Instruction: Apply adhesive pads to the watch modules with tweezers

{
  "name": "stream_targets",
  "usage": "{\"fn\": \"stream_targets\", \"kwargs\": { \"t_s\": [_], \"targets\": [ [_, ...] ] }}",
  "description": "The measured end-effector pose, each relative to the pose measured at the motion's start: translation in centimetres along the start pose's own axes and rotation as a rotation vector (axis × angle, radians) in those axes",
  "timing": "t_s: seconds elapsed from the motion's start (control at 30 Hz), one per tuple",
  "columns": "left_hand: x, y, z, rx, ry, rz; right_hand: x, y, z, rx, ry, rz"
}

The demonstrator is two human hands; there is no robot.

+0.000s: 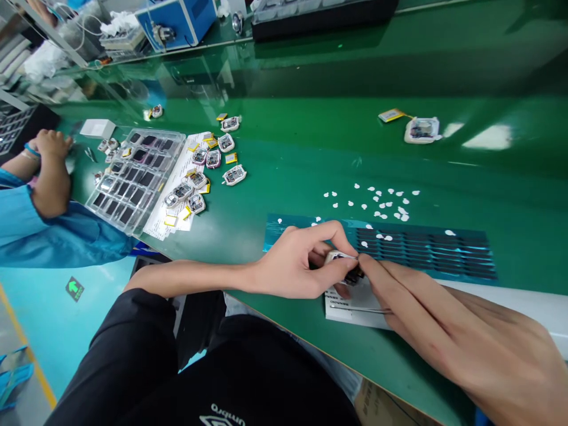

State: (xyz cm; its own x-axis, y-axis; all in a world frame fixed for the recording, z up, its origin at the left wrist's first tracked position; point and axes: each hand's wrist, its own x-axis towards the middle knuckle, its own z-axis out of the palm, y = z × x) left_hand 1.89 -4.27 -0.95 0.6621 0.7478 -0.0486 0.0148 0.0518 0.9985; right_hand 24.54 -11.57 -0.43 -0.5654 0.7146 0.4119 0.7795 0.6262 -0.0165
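Note:
My left hand (306, 263) pinches a small white watch-like housing (333, 255) with dark electronics showing inside. The fingertips of my right hand (435, 313) press together at the housing's right edge; whatever they grip there is hidden. A thin metal strip (359, 309), perhaps tweezers, shows below the right fingers, over a white printed sheet or box (350, 319). Just beyond my hands lies a blue-green film strip (426, 251) with rows of dark slots. Several white round stickers with tabs (390, 204) are scattered behind and on it.
Several opened housings (234, 174) with yellow batteries lie left, some on printed paper (155, 222). A clear compartment tray (128, 177) holds dark screens. Another housing (421, 130) with its battery (391, 115) sits far right. A co-worker's hands (51, 148) rest at left. A blue machine (177, 23) stands behind.

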Motion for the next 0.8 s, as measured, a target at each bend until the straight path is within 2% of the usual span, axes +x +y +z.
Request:
{"fn": "stream_targets", "kwargs": {
  "t_s": [0.1, 0.2, 0.3, 0.47, 0.53, 0.67, 0.8],
  "targets": [
    [0.0, 0.0, 0.1, -0.05, 0.004, 0.027, 0.8, -0.2, 0.2, 0.089, 0.095, 0.06],
    [-0.1, 0.1, 0.2, -0.037, 0.006, 0.082, 2.0, -0.5, 0.3, 0.356, 0.157, 0.29],
    [-0.1, 0.1, 0.3, 0.011, -0.006, 0.104, 3.1, -0.8, 0.3, 0.586, 0.094, 0.454],
    [-0.3, 0.0, 0.6, 0.08, 0.017, 0.13, 4.2, -0.9, 0.3, 0.833, -0.039, 0.655],
    [-0.3, -0.1, 0.7, 0.063, 0.018, 0.137, 4.4, -1.0, 0.4, 0.878, -0.048, 0.681],
    [-0.2, -0.3, 0.6, 0.01, 0.001, 0.136, 4.2, -1.1, 0.5, 0.83, 0.011, 0.683],
    [0.1, 0.1, 0.0, 0.086, -0.015, 0.14, 3.9, -0.7, 0.3, 0.76, 0.052, 0.695]
  ]
}}
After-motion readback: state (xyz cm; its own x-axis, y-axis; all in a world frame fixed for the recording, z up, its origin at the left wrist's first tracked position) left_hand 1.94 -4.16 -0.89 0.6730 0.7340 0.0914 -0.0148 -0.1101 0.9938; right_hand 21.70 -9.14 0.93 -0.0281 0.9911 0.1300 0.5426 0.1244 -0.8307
